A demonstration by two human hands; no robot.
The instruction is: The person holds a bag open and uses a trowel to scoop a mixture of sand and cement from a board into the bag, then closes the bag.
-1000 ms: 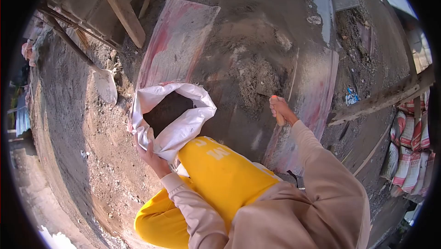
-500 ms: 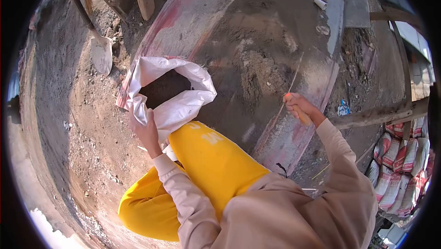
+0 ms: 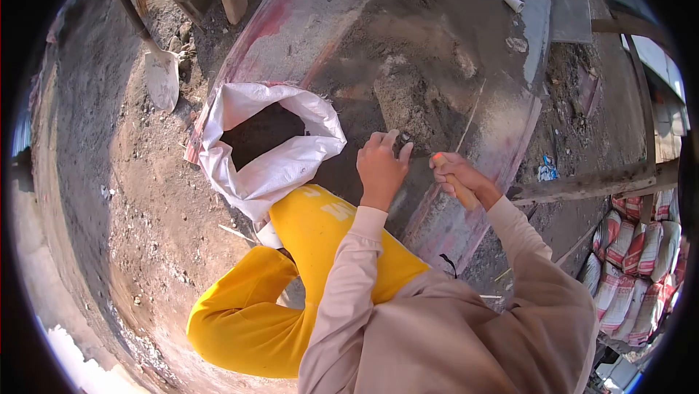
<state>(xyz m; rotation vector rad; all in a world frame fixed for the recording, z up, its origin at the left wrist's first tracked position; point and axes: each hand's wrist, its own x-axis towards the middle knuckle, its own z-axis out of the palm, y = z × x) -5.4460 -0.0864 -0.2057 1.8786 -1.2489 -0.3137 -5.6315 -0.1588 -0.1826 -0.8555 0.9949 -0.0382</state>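
Observation:
My right hand [image 3: 462, 178] is wrapped round the wooden handle [image 3: 461, 192] of a tool with an orange end. Beside it, my left hand [image 3: 382, 168] is at the near edge of a heap of grey-brown sandy material [image 3: 408, 103]; its fingers are curled near a small dark object [image 3: 400, 144], and whether they grip it is unclear. To the left, an open white sack [image 3: 291, 166] with its rim folded out holds dark material and stands against my yellow-trousered leg [image 3: 320, 241].
A shovel [image 3: 162, 77] lies at the upper left. Stained boards [image 3: 298, 23] flank the heap. White cups [image 3: 513, 3] lie at the top right. A wooden beam [image 3: 582, 186] and stacked red-and-white bags [image 3: 630, 263] are at the right.
My left hand has let go of the sack's rim and moved right to the heap. My right hand has shifted slightly left with the handle.

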